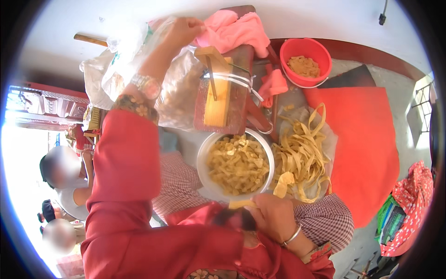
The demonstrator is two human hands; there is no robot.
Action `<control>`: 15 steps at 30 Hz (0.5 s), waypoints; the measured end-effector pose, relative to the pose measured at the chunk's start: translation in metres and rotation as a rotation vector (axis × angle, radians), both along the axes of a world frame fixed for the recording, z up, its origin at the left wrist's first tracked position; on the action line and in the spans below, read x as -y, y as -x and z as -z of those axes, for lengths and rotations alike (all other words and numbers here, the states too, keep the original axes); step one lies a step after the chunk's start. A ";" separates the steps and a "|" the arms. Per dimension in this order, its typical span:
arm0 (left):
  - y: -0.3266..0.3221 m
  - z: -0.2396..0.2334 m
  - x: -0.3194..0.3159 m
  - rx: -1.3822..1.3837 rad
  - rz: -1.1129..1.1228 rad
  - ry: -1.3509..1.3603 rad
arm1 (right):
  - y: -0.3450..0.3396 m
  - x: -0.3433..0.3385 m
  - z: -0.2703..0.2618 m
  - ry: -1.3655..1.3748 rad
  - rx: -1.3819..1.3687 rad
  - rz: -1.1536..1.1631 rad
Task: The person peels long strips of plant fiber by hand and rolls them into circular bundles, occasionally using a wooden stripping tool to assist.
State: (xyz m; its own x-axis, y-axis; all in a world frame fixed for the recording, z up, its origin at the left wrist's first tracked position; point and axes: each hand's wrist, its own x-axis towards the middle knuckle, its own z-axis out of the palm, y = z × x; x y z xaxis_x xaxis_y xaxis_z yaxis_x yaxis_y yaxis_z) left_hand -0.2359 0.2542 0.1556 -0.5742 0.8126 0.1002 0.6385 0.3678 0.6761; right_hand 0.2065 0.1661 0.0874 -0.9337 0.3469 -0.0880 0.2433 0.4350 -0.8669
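Observation:
My left hand (184,32), with a watch on the wrist, reaches to the far side and pinches the edge of a pink cloth (237,33) on the dark red wooden bench (240,101). My right hand (277,214), with a silver bangle, is near my lap and grips a short flat yellowish strip (240,204). Between my knees stands a white-rimmed basin (201,164) of cut yellowish pieces (240,167). To its right, long flat strips (303,153) lie heaped on a plastic sheet (329,136). A wooden block (217,108) with an upright metal piece is tied to the bench by white cord.
Bulging plastic bags (177,94) stand left of the bench. A red bucket (305,82) holding similar pieces sits by the wall. A red sheet (362,150) covers floor at right, near a polka-dot cloth (409,212). People sit at far left.

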 end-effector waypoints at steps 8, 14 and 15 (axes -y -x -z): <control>-0.011 -0.039 -0.027 -0.466 0.141 0.060 | 0.001 -0.008 -0.001 0.038 -0.058 -0.005; -0.174 -0.069 -0.106 -0.118 0.499 0.171 | -0.001 -0.014 -0.004 0.091 -0.036 -0.032; -0.187 -0.050 -0.129 -0.213 0.592 0.228 | -0.001 -0.014 -0.003 0.093 -0.042 -0.027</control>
